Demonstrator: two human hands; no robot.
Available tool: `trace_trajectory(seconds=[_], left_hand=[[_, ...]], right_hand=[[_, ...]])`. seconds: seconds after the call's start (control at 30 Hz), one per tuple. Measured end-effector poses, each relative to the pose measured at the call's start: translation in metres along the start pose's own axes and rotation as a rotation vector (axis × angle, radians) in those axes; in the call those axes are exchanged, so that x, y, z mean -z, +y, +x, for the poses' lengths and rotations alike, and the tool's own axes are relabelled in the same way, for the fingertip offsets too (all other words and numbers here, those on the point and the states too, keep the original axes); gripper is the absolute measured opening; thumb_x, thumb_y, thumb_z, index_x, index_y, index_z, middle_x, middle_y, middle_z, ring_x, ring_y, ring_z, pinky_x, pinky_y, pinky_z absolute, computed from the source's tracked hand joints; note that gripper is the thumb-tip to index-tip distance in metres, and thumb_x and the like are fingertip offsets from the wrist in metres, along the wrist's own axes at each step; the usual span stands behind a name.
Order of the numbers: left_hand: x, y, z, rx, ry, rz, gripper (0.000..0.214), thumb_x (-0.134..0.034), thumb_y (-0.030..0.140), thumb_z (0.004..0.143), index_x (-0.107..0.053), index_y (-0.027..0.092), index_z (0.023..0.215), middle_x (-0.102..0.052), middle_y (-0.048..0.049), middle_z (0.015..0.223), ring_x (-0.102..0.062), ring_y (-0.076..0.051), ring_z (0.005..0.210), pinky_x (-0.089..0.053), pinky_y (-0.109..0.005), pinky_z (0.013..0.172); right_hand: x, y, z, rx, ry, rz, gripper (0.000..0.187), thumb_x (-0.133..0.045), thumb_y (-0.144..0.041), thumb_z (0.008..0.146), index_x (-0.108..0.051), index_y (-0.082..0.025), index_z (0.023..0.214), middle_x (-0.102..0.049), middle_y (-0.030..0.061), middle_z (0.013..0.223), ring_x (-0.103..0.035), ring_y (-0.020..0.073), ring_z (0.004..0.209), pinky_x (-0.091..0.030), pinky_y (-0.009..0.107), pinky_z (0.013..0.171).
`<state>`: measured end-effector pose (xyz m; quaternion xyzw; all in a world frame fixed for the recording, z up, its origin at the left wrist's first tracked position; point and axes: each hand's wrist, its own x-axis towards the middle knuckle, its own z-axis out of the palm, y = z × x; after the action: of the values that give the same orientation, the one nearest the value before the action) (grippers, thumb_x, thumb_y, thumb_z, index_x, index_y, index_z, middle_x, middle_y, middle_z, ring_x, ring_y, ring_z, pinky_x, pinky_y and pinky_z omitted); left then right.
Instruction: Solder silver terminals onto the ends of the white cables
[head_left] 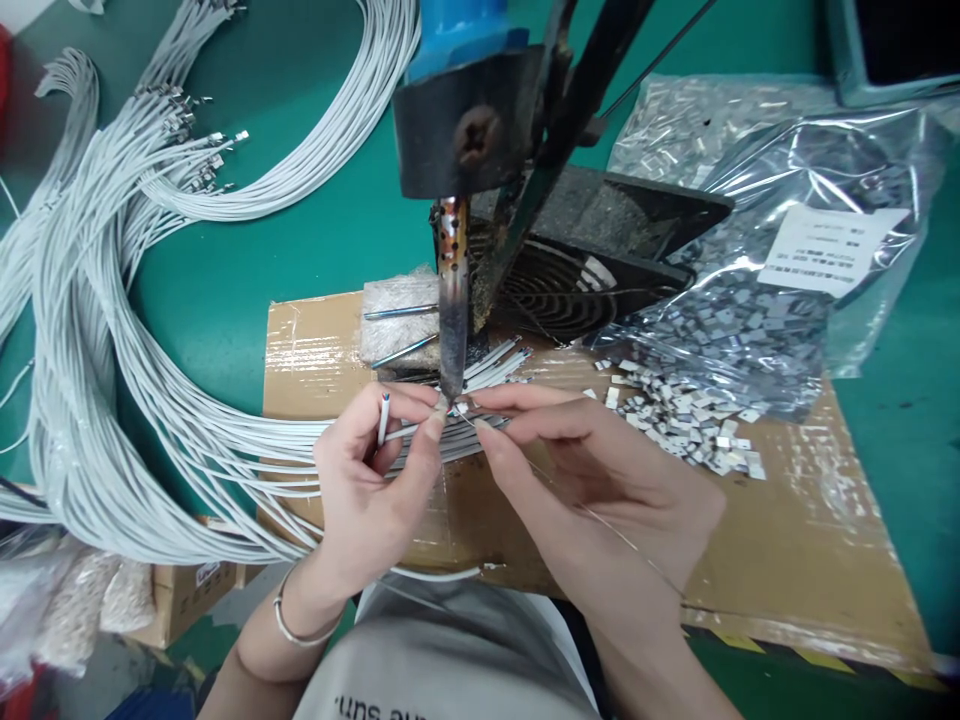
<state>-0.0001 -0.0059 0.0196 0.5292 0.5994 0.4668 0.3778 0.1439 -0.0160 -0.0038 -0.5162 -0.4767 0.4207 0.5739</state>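
Note:
My left hand (371, 470) is closed, its thumb and forefinger pinching a thin white cable (401, 432) by its end. Another white cable end with coloured wires (385, 415) pokes up between its fingers. My right hand (607, 490) is closed on a thin solder wire (626, 542), which trails back across the palm. Its fingertips also reach a small white-and-metal piece (461, 408), partly hidden. Straight above both fingertips, a soldering iron (453, 320) points down in a stand, its tip at the small piece. Whether the tip touches it is hard to tell.
Bundled white cables (90, 400) cover the left side and run under my hands. Loose small metal-and-white connectors (697, 415) lie on the cardboard (795, 540) at right, beside a filled plastic bag (795, 220). A black fan (570, 280) stands behind the iron.

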Motion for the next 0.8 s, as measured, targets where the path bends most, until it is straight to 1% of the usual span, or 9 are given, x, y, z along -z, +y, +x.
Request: trace_trajectory(seconds=[0.17,0.37,0.5,0.63,0.8], left_hand=[[0.0000,0.0002,-0.0004,0.012,0.015,0.001,0.015,-0.077,0.015,0.093,-0.073,0.020,0.080,-0.078,-0.0050,0.086,-0.067,-0.014,0.067,-0.044,-0.021,0.051],[0.0005,0.0004,0.0003,0.016,0.021,-0.010,0.014,-0.078,0.016,0.092,-0.074,0.021,0.080,-0.078,-0.0048,0.086,-0.067,-0.014,0.066,-0.047,-0.022,0.053],[0.0017,-0.0002,0.0004,0.003,0.023,-0.008,0.014,-0.079,0.016,0.092,-0.075,0.021,0.079,-0.078,-0.0051,0.087,-0.069,-0.015,0.071,-0.050,-0.022,0.056],[0.0026,-0.0020,-0.0001,-0.006,0.007,-0.022,0.014,-0.079,0.014,0.092,-0.075,0.021,0.081,-0.078,-0.0042,0.087,-0.068,-0.014,0.070,-0.049,-0.021,0.056],[0.0018,-0.0022,-0.0001,0.022,0.000,-0.021,0.013,-0.079,0.017,0.093,-0.075,0.020,0.081,-0.079,-0.0060,0.089,-0.070,-0.015,0.072,-0.048,-0.021,0.053]], right_hand=[[-0.0004,-0.0006,0.0004,0.020,-0.001,-0.007,0.020,-0.078,-0.007,0.090,-0.073,-0.026,0.088,-0.084,0.0007,0.106,-0.080,0.0187,0.095,-0.065,0.034,0.091],[-0.0009,-0.0004,0.0015,0.002,-0.002,-0.009,0.015,-0.077,-0.014,0.094,-0.074,-0.027,0.085,-0.084,0.0021,0.104,-0.081,0.0196,0.093,-0.067,0.035,0.090],[-0.0014,-0.0001,0.0017,-0.005,-0.007,0.012,0.016,-0.076,-0.012,0.095,-0.075,-0.026,0.086,-0.085,0.0016,0.105,-0.081,0.0187,0.096,-0.066,0.033,0.090],[-0.0021,0.0000,0.0011,0.012,-0.017,0.023,0.018,-0.077,-0.009,0.093,-0.075,-0.026,0.088,-0.084,-0.0003,0.106,-0.080,0.0169,0.094,-0.065,0.032,0.089],[-0.0023,0.0004,0.0000,-0.010,-0.002,0.019,0.018,-0.077,-0.009,0.093,-0.074,-0.026,0.087,-0.084,0.0005,0.105,-0.081,0.0184,0.094,-0.065,0.034,0.089]])
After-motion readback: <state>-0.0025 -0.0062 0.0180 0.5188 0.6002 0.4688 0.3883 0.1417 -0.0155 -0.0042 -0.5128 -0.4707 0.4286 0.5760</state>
